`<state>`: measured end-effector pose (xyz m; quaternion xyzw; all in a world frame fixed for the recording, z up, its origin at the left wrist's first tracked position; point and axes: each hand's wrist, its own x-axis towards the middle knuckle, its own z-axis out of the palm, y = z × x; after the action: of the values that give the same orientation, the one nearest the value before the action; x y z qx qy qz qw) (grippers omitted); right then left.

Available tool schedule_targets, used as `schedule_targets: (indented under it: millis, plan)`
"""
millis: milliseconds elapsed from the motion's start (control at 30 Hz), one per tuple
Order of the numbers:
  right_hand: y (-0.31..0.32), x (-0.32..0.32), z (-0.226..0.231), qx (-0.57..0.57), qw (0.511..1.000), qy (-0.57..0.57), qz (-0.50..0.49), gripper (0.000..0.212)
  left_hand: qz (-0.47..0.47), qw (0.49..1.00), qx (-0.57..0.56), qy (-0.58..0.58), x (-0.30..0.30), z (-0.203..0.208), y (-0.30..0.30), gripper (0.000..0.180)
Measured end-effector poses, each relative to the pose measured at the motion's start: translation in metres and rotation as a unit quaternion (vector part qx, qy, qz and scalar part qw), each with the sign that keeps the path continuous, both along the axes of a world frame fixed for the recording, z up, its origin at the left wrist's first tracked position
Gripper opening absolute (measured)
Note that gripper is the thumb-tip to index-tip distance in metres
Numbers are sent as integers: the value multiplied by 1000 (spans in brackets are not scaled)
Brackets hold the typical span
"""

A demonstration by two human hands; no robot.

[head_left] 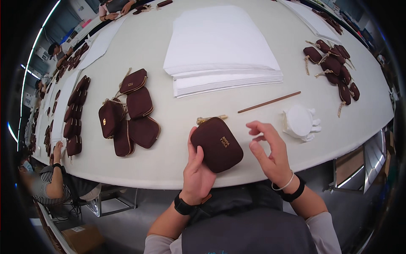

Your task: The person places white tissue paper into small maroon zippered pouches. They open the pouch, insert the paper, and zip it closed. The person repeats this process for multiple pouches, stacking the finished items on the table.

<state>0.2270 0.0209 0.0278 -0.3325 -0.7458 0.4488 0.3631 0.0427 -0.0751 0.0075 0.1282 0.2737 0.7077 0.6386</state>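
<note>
A dark brown zip pouch (214,151) with gold lettering rests in my left hand (198,173), tilted above the table's near edge. The thumb lies on its front face and the other fingers are behind it. At its top left, a gold zip pull with a pale tassel (215,118) sticks out. My right hand (270,150) hovers just right of the pouch, apart from it, with the fingers spread and slightly curled and nothing between them. Beyond that hand, a thin brown stick (269,102) lies on the table. Farther right sits a white cloth roll or bundled glove (299,122).
Several similar pouches (141,103) lie to the left, beside neat stacked rows (72,122). More pouches (332,67) are heaped at the far right. A thick stack of white sheets (220,42) occupies the middle of the pale table (169,169). Co-workers (53,186) sit along the left side.
</note>
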Motion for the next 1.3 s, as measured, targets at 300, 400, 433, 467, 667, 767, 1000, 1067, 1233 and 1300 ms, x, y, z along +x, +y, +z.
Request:
schedule_targets:
  millis: [300, 400, 433, 467, 667, 767, 1000, 1067, 1233, 1300]
  plan:
    - [13, -5, 15, -143, 985, 6, 95, 49, -34, 999, 14, -24, -26, -25, -5, 49]
    - [20, 2, 17, -140, 984, -20, 107, 45, -38, 995, -2, 89, -30, -20, -10, 48]
    - [21, 3, 16, -143, 983, -30, 111, 45, -34, 992, -11, 125, -30, -22, -11, 51]
    - [21, 4, 16, -146, 982, -40, 115, 45, -30, 986, -20, 160, -30, -23, -11, 54]
    - [24, 5, 14, -47, 990, -80, 105, 47, 3, 952, -9, 306, -28, -18, -8, 71]
    - [24, 6, 7, -27, 990, -87, 106, 49, -5, 917, 4, 399, -26, -11, -7, 80]
    - [21, 7, 7, -307, 947, 22, 89, 43, -88, 901, 0, 425, -40, -10, -3, 80]
    - [12, -2, 5, -382, 913, 115, 85, 44, -96, 907, -4, 409, -43, -10, -3, 79]
    - [1, -10, 3, -291, 945, 104, 107, 48, -79, 907, 10, 413, -42, -13, -3, 79]
    - [-3, -11, -4, -220, 963, 106, 109, 53, -50, 903, 29, 427, -39, -14, -4, 77]
